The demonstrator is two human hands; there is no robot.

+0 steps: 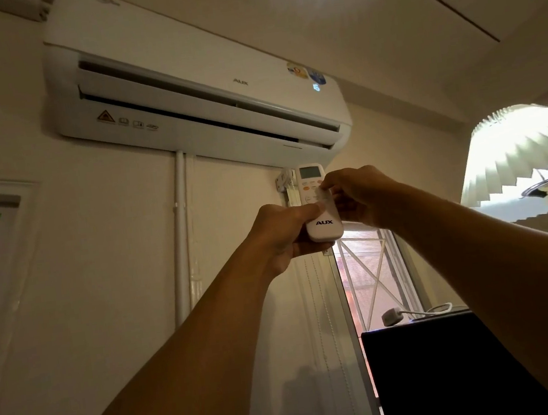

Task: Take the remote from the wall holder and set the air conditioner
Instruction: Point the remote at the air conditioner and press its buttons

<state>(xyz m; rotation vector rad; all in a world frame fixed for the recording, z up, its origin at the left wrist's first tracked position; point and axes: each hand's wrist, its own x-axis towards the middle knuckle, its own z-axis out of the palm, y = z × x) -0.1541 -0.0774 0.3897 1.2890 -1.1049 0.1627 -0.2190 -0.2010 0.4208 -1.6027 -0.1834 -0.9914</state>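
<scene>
Remote [319,201]: white, marked AUX on its lower end, held upright in mid-air just below the right end of the air conditioner, its display at the top and rows of buttons under it.
Left hand [282,232]: closed around the lower part of the remote, thumb lying across its front above the AUX mark, fingers wrapped behind.
Right hand [355,194]: fingers curled, fingertips touching the button area on the remote's right side; it grips nothing on its own.
Air conditioner [194,79]: white wall unit marked AUX, mounted high on the wall, its front louver open, a small lit digit near its right end, warning labels on the lower left, coloured stickers at the upper right.
Wall holder [286,181]: a small white fitting on the wall just left of the remote's top; whether it is the holder cannot be told for sure.
Pipe cover [181,239]: white, running straight down the wall from under the unit.
Window [370,274]: behind the hands, with a white crossed grille.
Lamp [528,155]: lit, pleated shade, at the right.
Dark screen [458,371]: at the lower right, a white charger [392,317] behind it.
</scene>
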